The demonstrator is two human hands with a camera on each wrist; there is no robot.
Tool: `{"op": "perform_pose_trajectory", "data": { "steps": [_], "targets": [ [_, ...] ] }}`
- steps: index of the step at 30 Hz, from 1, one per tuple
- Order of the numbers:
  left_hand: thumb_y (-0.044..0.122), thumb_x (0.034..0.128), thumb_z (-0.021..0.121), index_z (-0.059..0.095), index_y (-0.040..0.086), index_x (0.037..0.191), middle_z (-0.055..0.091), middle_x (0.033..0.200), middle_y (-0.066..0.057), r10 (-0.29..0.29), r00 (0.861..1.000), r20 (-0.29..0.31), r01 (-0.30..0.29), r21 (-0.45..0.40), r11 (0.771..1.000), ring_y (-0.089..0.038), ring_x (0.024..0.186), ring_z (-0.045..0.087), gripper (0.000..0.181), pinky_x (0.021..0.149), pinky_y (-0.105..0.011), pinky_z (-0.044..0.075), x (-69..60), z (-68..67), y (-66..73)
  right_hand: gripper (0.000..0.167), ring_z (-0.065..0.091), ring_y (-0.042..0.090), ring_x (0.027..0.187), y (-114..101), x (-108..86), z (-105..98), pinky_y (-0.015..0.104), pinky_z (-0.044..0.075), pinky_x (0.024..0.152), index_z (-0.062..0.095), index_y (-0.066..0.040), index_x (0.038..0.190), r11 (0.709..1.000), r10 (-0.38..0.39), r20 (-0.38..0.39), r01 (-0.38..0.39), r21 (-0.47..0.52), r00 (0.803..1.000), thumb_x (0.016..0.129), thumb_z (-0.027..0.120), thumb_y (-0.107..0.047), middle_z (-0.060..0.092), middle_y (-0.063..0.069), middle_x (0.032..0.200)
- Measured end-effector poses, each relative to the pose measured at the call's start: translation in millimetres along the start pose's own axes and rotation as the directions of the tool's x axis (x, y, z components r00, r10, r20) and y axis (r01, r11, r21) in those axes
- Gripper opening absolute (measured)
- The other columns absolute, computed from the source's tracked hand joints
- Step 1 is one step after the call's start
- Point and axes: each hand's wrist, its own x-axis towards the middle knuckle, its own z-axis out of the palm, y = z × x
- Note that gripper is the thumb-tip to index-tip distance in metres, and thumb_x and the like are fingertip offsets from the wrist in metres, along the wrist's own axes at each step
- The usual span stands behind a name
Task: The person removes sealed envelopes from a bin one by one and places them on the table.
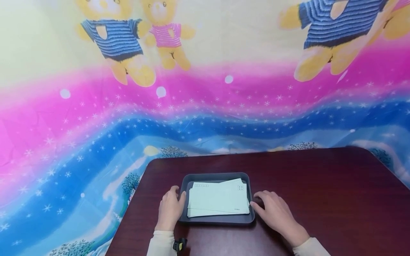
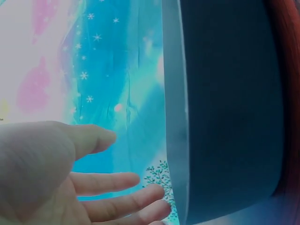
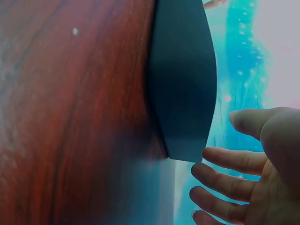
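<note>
Hands [image 1: 169,209] [image 1: 278,214] flanking tray [image 1: 211,177], fingers [image 3: 229,183] extended — thumbs [image 3: 251,122] apart

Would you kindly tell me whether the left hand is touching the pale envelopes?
Apart: the head view shows a strip of the dark tray between the left hand and the pale envelopes.

Dk-grey rect. tray [image 1: 217,221]; pale-mint rect. paper envelopes [image 1: 217,200], top one w/ sm. dk printed boxes [image 1: 240,187] far L & R. Red-brown wood-grain table [image 1: 336,185]. Far: cloth backdrop [image 1: 230,42], cream/pink/blue bands [image 1: 192,83], wht snowflakes [image 1: 50,172], yellow bears [image 1: 144,73] in blue- or pink-striped tops [image 1: 118,42]. Near: off-wht sleeves [image 1: 161,244].
</note>
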Motion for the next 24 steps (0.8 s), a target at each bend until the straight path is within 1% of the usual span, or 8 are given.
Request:
{"op": "perform_pose_trajectory", "data": {
  "steps": [3,8,12,15,19,21,24],
  "targets": [
    [0.028,0.0951,0.068,0.066,0.0,0.124,0.072,0.099,-0.017,0.015,1.0,-0.026,-0.014,0.012,1.0,-0.028,0.082,0.069,0.04,0.069,-0.047,0.056,-1.7,-1.5,3.0,0.028,0.066,0.027,0.1,-0.9,0.7,-1.2,0.049,0.054,0.082,0.074,-0.011,0.109,1.0,-0.002,-0.008,0.002,-0.002,1.0,0.09,0.074,-0.032,0.073,0.005,0.104],
    [0.031,0.0956,0.068,0.068,0.004,0.122,0.074,0.101,-0.014,0.042,0.998,-0.044,-0.041,0.023,0.999,-0.026,0.083,0.07,0.037,0.068,-0.045,0.055,-2.5,-0.7,8.1,0.029,0.065,0.027,0.101,-4.0,2.3,-0.7,0.049,0.054,0.083,0.074,-0.011,0.109,1.0,-0.002,-0.007,0.002,-0.001,1.0,0.09,0.075,-0.033,0.072,0.005,0.105],
    [0.031,0.096,0.067,0.068,0.005,0.121,0.074,0.104,-0.014,0.067,0.996,-0.052,-0.066,0.021,0.998,-0.028,0.09,0.071,0.037,0.073,-0.047,0.057,-2.0,1.4,13.2,0.03,0.064,0.028,0.104,-5.5,2.9,0.5,0.051,0.053,0.085,0.074,-0.011,0.109,1.0,-0.018,-0.02,0.018,-0.002,1.0,0.09,0.075,-0.033,0.072,0.006,0.108],
    [0.032,0.0964,0.067,0.068,0.006,0.122,0.073,0.107,-0.014,0.076,0.996,-0.041,-0.076,0.014,0.997,-0.029,0.094,0.07,0.037,0.076,-0.048,0.057,-2.5,3.2,16.6,0.031,0.064,0.03,0.106,-6.3,3.4,0.9,0.053,0.053,0.087,0.074,-0.01,0.11,0.999,-0.033,-0.036,0.033,-0.005,0.999,0.09,0.075,-0.033,0.072,0.007,0.109],
    [0.032,0.0962,0.067,0.068,0.006,0.122,0.073,0.108,-0.014,0.093,0.996,-0.002,-0.093,0.003,0.996,-0.028,0.094,0.07,0.037,0.074,-0.046,0.056,-5.0,5.3,20.1,0.032,0.064,0.029,0.106,-8.7,5.2,2.1,0.052,0.053,0.087,0.074,-0.009,0.111,0.998,-0.056,-0.055,0.055,-0.012,0.997,0.09,0.075,-0.033,0.072,0.008,0.111],
    [0.032,0.0961,0.068,0.068,0.006,0.123,0.073,0.109,-0.013,0.1,0.995,0.015,-0.1,0.001,0.995,-0.028,0.095,0.07,0.037,0.074,-0.046,0.056,-6.5,5.8,21.5,0.032,0.064,0.029,0.107,-10.9,6.9,3.2,0.051,0.053,0.088,0.074,-0.009,0.111,0.997,-0.078,-0.065,0.077,-0.016,0.995,0.09,0.076,-0.033,0.072,0.008,0.112],
    [0.033,0.0959,0.068,0.067,0.007,0.124,0.073,0.113,-0.013,0.107,0.994,0.02,-0.107,0.003,0.994,-0.029,0.1,0.07,0.038,0.076,-0.048,0.056,-8.2,6.5,23.4,0.032,0.064,0.028,0.107,-15.3,10.7,4.6,0.049,0.054,0.087,0.073,-0.01,0.111,0.993,-0.116,-0.075,0.115,-0.022,0.99,0.089,0.076,-0.033,0.072,0.008,0.112]
  ]
}}
